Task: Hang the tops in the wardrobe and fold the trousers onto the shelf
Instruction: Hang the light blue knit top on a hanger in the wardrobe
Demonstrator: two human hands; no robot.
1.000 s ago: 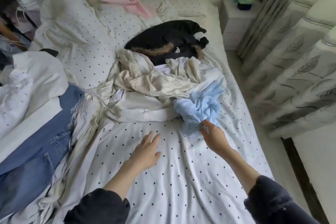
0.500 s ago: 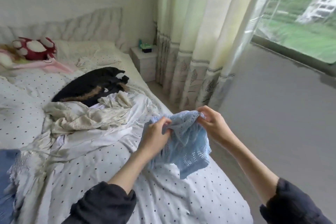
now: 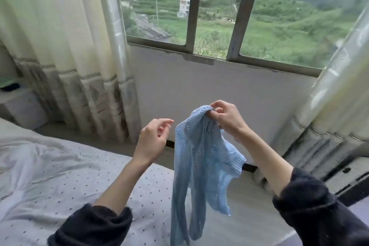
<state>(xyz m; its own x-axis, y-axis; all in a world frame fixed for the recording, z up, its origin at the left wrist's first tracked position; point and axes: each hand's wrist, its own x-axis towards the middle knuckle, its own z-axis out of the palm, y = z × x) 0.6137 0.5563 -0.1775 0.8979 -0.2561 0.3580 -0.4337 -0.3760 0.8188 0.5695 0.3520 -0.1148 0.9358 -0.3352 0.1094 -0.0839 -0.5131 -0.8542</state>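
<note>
A light blue knitted top [image 3: 201, 166] hangs in the air over the bed's right edge, its sleeves trailing down. My right hand [image 3: 225, 118] pinches its upper edge with curled fingers. My left hand [image 3: 152, 138] hovers just left of the top, fingers loosely curled, holding nothing. The wardrobe, the shelf and the other clothes are out of view.
The bed with its dotted white sheet [image 3: 69, 181] fills the lower left. Ahead is a grey wall under a barred window [image 3: 237, 26]. Curtains hang at the left [image 3: 65, 56] and right [image 3: 335, 106]. A white nightstand [image 3: 18, 104] stands at far left.
I have turned from the bed to the window. The blue top has been lifted up and now hangs from my right hand alone. My left hand has let go of it.
</note>
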